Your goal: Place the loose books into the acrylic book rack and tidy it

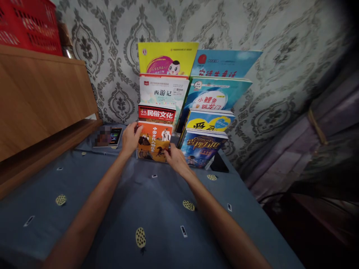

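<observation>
An orange book point(155, 140) stands upright at the front of the left row, my two hands gripping it by its sides. My left hand point(131, 138) has its fingers around the upper left edge. On the lower right edge are the fingers of my right hand point(176, 158). Close behind it stand a red book point(157, 113), a white book point(162, 89) and a tall yellow book point(168, 56). To the right, a dark blue book point(201, 147) fronts a second row with a yellow-and-blue book point(209, 120) and two teal-blue books behind.
Both rows stand on a blue patterned cloth point(112, 224) against the wallpapered wall point(120, 74). At the left is a wooden cabinet point(45, 97) with a red basket point(30, 26) on top. A small book point(114, 136) lies beside it. A curtain point(297, 138) hangs at the right.
</observation>
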